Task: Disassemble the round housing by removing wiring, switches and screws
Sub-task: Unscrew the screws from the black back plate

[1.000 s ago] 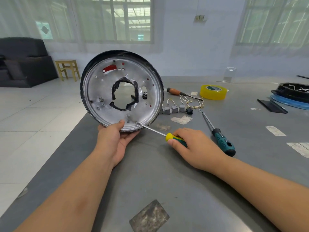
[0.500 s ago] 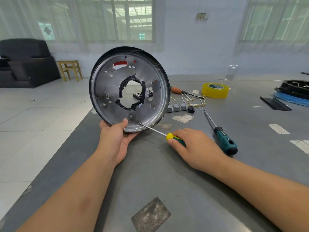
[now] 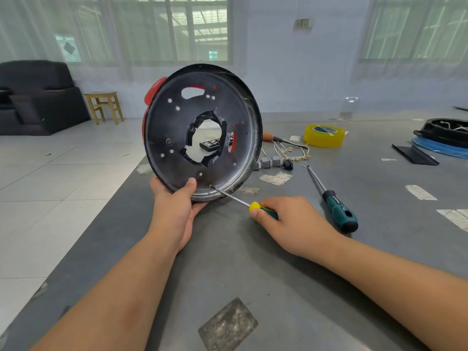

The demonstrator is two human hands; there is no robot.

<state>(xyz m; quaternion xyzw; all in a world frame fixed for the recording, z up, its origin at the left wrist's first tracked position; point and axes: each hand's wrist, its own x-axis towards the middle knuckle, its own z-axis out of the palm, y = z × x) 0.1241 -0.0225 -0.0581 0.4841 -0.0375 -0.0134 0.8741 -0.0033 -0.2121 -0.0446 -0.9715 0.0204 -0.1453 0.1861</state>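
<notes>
The round housing (image 3: 167, 133), a dark metal disc with a torn central hole and red plastic behind it, stands on edge at the table's left side. My left hand (image 3: 174, 206) grips its lower rim, thumb on the disc face. My right hand (image 3: 291, 224) holds a yellow-and-green screwdriver (image 3: 263, 210); its tip is set at a point near the disc's lower rim. Removed wiring with grey switches (image 3: 281, 158) lies on the table behind the housing.
A larger green-handled screwdriver (image 3: 334, 203) lies right of my right hand. An orange-handled tool (image 3: 272, 138), a yellow tape roll (image 3: 324, 135), a black remote (image 3: 211, 144) and black parts on a blue disc (image 3: 443, 138) sit further back. The table's left edge (image 3: 101, 211) drops to tiled floor.
The housing has turned and tilted, its face now darker and angled more to the right, with red plastic showing at its left edge. The screwdriver stays at the lower rim.
</notes>
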